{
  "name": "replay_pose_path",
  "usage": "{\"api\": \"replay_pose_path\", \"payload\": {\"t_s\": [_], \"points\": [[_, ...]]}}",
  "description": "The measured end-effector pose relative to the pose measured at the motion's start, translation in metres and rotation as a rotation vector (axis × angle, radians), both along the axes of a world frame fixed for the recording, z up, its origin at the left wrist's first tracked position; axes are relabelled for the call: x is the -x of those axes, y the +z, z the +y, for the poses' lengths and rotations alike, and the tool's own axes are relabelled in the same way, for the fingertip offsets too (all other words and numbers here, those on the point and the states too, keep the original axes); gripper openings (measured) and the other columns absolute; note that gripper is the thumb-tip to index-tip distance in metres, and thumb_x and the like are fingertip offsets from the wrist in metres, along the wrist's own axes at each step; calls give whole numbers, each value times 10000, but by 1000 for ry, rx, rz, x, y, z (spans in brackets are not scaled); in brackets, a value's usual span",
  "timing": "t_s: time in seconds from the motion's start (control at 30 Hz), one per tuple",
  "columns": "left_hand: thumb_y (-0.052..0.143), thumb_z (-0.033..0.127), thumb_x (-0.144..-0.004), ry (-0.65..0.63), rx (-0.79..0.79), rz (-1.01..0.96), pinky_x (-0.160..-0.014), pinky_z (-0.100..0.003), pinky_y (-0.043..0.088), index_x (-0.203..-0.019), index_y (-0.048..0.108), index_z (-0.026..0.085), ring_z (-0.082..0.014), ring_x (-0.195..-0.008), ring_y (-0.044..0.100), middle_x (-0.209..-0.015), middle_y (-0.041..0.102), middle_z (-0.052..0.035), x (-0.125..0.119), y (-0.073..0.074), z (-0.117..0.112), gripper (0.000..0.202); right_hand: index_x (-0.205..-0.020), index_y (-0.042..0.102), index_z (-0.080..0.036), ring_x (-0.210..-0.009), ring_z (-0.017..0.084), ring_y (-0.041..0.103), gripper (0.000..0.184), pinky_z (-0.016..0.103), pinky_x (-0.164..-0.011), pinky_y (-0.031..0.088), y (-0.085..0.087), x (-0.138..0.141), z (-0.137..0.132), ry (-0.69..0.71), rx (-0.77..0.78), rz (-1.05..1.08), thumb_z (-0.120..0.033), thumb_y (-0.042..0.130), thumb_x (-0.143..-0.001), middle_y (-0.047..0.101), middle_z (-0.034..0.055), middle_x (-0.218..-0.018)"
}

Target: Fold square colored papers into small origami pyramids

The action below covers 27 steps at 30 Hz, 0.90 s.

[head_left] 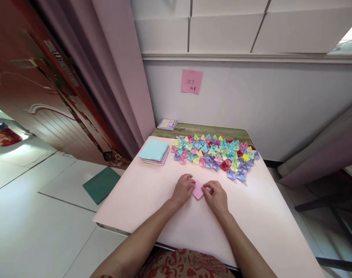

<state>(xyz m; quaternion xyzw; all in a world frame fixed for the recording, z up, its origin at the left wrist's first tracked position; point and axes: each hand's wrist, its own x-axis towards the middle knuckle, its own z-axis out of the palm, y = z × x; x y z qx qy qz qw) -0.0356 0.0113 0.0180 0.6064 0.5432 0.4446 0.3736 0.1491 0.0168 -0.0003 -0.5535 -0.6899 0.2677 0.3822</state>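
A small pink folded paper (197, 190), roughly a diamond with a corner toward me, lies on the pale pink table cover between my hands. My left hand (182, 190) holds its left edge with bent fingers. At the paper's right corner, my right hand (217, 196) has thumb and forefinger closed in a pinch. Parts of the paper's edges are hidden under the fingertips. Beyond my hands spreads a crowd of folded paper pieces (205, 151) in blue, purple, yellow, pink, red and green, with pointed tips. A stack of square paper sheets (154, 150), light blue on top, sits to their left.
Printed packs (167, 124) lie at the table's back left corner. On the wall hangs a pink note (192, 81) with handwriting. A green sheet (102, 185) is on the tiled floor left of the table. A curtain (121, 69) and a reddish door (34, 77) stand at the left.
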Motion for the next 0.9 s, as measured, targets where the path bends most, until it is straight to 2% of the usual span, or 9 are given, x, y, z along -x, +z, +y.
{"api": "replay_pose_path", "payload": {"t_s": [0.13, 0.2, 0.33, 0.6, 0.73, 0.83, 0.9], "points": [[564, 191, -818, -147, -72, 133, -1017, -415, 253, -872, 719, 244, -259, -1051, 504, -1006, 668, -89, 9, 0, -8, 173, -1022, 681, -217, -535, 90, 504, 294, 270, -593, 462, -2, -15, -1, 251, 2, 16, -195, 508, -785, 607, 70, -1128], [513, 178, -846, -193, -109, 223, -1008, -420, 263, -937, 708, 244, -247, -1025, 526, -993, 679, -78, 12, -3, -10, 224, -1090, 661, -231, -524, 79, 493, 367, 262, -580, 463, -5, -21, 0, 316, 15, 8, -172, 514, -759, 580, 74, -1203], [469, 138, -846, -174, -179, 363, -972, -407, 316, -999, 674, 227, -220, -984, 558, -994, 683, -57, 16, -10, -7, 271, -1050, 682, -245, -490, 69, 466, 297, 268, -587, 466, -12, -20, 1, 234, -2, -51, -241, 565, -777, 596, 70, -1179], [539, 130, -803, -192, -198, 406, -980, -376, 322, -927, 702, 250, -198, -1006, 564, -1009, 679, -21, 19, -13, -6, 238, -953, 727, -253, -469, 64, 458, 229, 273, -598, 475, -14, -16, -1, 172, -17, -69, -385, 593, -823, 620, 64, -1139], [608, 281, -834, -204, -172, 437, -985, -374, 314, -933, 713, 262, -204, -1012, 555, -1015, 668, -24, 18, -11, -7, 146, -871, 743, -254, -463, 64, 446, 233, 257, -564, 446, -14, -13, 2, 133, 13, -38, -435, 605, -820, 645, 45, -1094], [707, 430, -760, -193, -143, 454, -986, -377, 313, -937, 718, 260, -225, -1027, 544, -1018, 663, -34, 17, -11, -6, 246, -803, 729, -238, -514, 91, 498, 266, 254, -566, 430, -13, -9, 3, 70, 27, -39, -467, 595, -822, 671, 39, -1021], [737, 440, -728, -175, -134, 463, -979, -372, 316, -926, 723, 265, -224, -1024, 541, -1005, 663, -28, 16, -12, -5, 265, -772, 706, -227, -555, 110, 536, 284, 257, -591, 431, -12, -7, 3, 40, 31, -56, -474, 579, -831, 681, 38, -985]]}}
